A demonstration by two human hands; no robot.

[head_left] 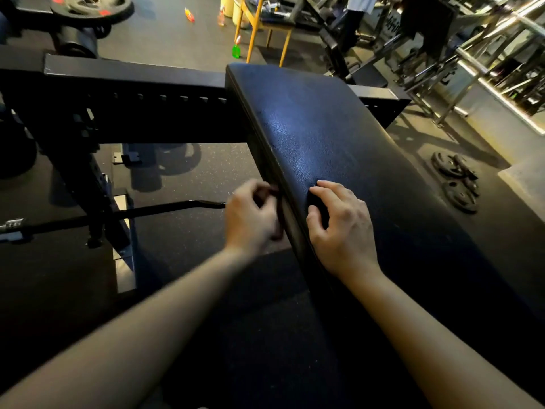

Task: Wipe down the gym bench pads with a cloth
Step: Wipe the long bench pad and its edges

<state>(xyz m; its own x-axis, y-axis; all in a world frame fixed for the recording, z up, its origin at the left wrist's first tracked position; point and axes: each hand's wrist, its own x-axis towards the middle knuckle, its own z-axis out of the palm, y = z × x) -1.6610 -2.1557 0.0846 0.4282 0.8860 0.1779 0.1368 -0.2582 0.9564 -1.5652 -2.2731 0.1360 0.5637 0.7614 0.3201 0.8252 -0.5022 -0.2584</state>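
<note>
Your left forearm and right forearm enter from the bottom edge, bare, converging toward mid-frame.

Far left, mid-height: barbell lying low over the speckled floor, running right toward your left hand. Upper left corner: weight plate with red markings. Below it, black frame beam runs across to the pad's far end.

Left hand, just left of centre: fingers curled, thumb and fingertips pinching a dark strip, taken to be the cloth. The strip is blurred; its colour and extent cannot be read. Cloth sits against the left side wall of the bench pad, near the pad's closer end.

Bench pad: black, textured, glossy, running from upper centre down toward the lower right.

Right hand, just right of centre: palm down on the pad's top face beside its left edge, fingers bent and slightly spread, tips touching the surface. Nothing seen held; the patch under the palm is dark, so contents there cannot be told. Hands are near each other, with the pad edge between them.

Top centre: green bottle on the floor beside a yellow chair. Right, mid-height: small plates stacked on the floor. Upper right: metal rack.
</note>
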